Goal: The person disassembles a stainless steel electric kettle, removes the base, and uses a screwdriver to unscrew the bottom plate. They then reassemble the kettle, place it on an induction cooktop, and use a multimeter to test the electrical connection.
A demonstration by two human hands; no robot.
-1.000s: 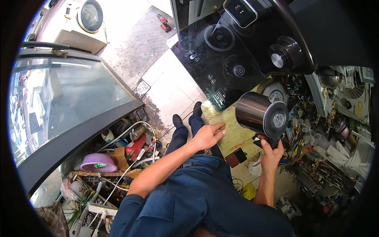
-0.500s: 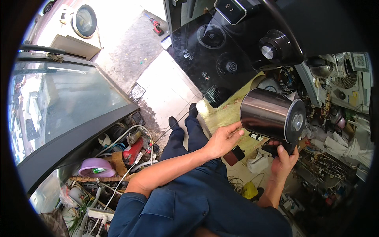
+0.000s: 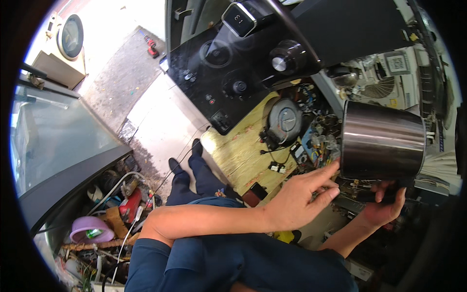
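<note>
We've got a jug (image 3: 383, 141) in smooth dk. metal, glossy w/ bright streaks. Cooktop (image 3: 192, 90): blk, glass-like, v. shiny w/ reflections. Tabletop (image 3: 233, 151) looks wood-grained, semi-matt, scuffed in spots. We also see a matt cloth shirt (image 3: 199, 265), smooth plastic basin (image 3: 80, 227) w/ slight sheen, dull brn cardboard (image 3: 116, 224), rough concrete-type paving (image 3: 114, 73) & smoother, ceramic-type tiles (image 3: 158, 109).

Upper-left daylight bleaches the far pavement (image 3: 109, 36); pale streaks glint along the electric kettle (image 3: 382, 141); lower right lies dim; straight edges bow rimward.
</note>
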